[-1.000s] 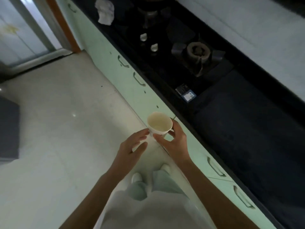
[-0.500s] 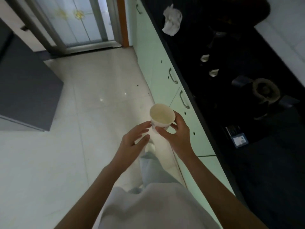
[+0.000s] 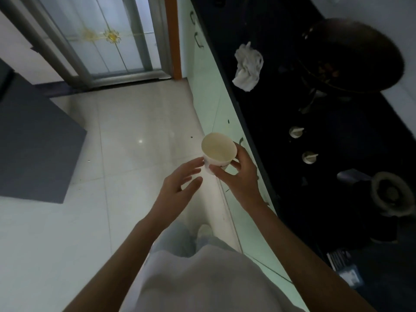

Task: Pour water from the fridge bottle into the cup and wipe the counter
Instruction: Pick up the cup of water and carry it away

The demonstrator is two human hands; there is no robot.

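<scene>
cup [image 3: 218,152] base behind fingers [image 3: 221,174]

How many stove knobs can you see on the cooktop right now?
2: one knob farther along the cooktop, second knob nearer, both between wok and burner. Others may hide in shadow.

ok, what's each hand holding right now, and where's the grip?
The right hand holds the paper cup by its lower side wall, thumb and fingers around it. The left hand is open beside the cup and holds nothing.

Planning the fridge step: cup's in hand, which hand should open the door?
Probably left. The left hand is open and holds nothing; the right hand grips the cup.
</scene>
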